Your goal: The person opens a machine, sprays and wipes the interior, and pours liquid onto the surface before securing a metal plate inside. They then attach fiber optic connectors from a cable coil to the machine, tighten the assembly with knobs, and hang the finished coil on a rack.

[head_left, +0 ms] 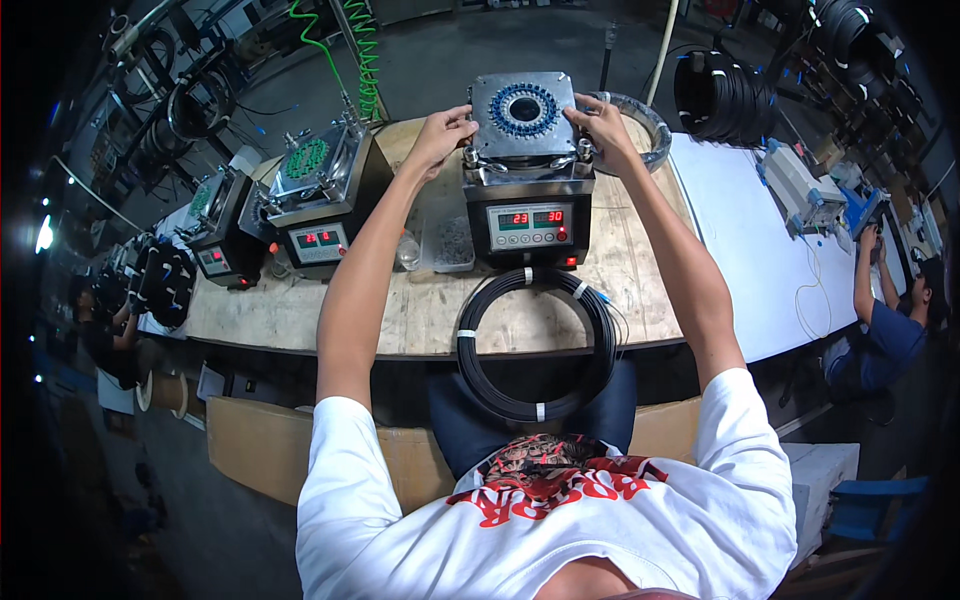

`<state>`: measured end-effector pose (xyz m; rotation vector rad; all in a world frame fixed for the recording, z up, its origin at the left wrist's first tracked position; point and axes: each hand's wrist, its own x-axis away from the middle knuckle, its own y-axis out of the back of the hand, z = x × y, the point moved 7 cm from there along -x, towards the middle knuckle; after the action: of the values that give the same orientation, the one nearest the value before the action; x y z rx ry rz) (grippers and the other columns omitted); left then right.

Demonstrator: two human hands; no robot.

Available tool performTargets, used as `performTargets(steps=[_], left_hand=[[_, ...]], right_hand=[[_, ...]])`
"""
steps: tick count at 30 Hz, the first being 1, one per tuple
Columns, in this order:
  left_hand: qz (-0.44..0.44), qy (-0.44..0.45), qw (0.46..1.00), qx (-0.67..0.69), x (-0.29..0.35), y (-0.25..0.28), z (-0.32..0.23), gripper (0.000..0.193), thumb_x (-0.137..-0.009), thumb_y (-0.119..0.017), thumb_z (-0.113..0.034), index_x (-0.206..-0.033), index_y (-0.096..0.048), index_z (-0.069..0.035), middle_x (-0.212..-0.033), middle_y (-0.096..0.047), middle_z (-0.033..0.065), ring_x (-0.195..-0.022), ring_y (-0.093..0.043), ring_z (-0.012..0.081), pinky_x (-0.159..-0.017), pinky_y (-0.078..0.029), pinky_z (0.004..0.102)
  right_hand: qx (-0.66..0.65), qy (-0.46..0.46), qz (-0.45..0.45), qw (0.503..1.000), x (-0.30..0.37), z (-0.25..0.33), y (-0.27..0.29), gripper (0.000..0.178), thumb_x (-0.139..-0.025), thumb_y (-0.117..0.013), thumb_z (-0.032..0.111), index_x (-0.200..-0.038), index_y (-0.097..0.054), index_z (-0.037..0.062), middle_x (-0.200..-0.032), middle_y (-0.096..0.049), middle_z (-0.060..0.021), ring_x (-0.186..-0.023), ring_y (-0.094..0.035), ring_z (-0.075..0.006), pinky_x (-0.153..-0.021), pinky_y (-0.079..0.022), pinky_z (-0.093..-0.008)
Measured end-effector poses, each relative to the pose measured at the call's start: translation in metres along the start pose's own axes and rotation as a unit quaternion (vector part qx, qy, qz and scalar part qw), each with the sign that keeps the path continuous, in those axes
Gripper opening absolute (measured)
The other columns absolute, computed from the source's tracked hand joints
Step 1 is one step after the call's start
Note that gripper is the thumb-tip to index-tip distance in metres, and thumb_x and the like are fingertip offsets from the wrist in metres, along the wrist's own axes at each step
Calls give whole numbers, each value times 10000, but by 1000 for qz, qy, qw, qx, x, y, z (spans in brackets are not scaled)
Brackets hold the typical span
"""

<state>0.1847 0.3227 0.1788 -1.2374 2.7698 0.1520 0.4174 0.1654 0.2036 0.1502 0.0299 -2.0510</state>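
A square metal plate (490,132) carries a ring of blue connectors (526,132) around a dark round centre. My left hand (445,138) grips its left edge between thumb and fingers. The opposite edge is pinched by my right hand (606,130). Under the plate stands a black and silver benchtop machine (529,188) with clamp posts at its corners and a lit red display on its front. Whether the plate rests on the machine or is slightly raised, I cannot tell. A coil of black cable (467,355), bound with white ties, hangs over the table's front edge.
Two similar machines, one with green connectors (306,158), stand to the left on the wooden table (400,320). A small clear tub (454,250) and a glass jar (408,252) are close by. Another cable coil (655,130) lies behind my right hand. A co-worker (880,335) sits at the right.
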Motion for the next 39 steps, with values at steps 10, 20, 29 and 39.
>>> performTargets(steps=[10, 20, 29, 39], left_hand=[[22, 6, 999, -38, 8, -14, -6, 704, -886, -713, -50, -1488, -351, -2, -866, -654, 77, -754, -587, 109, -723, -487, 267], [7, 35, 995, -95, 22, -9, -12, 746, -894, -735, -175, -1510, -325, -87, -1011, -649, 124, -850, -610, 118, -806, -496, 301], [42, -194, 917, -345, 57, -29, -32, 899, -751, -841, -400, -1495, -404, -147, -1431, -434, 187, -1355, -411, 320, -1129, -339, 427], [21, -226, 898, -378, 1, -39, -57, 769, -850, -707, -513, -1466, -445, -135, -1429, -461, 195, -1382, -371, 355, -1147, -315, 442]], right_hand=[[12, -16, 20, 1000, -12, -18, 13, 518, -894, -733, 101, -1324, -543, -116, -963, -715, -123, -789, -644, -115, -680, -515, -255], [112, 9, 72, 991, -16, -16, 11, 455, -912, -713, 143, -1252, -595, -136, -919, -722, -124, -785, -639, -96, -696, -510, -256], [324, 161, 123, 924, 26, 3, 2, 678, -840, -743, 508, -1382, -582, 133, -1083, -613, -157, -1012, -602, -261, -874, -507, -380], [359, 147, 128, 913, 2, 1, -10, 642, -908, -587, 616, -1382, -584, 182, -1386, -494, -248, -1326, -423, -386, -1050, -408, -457]])
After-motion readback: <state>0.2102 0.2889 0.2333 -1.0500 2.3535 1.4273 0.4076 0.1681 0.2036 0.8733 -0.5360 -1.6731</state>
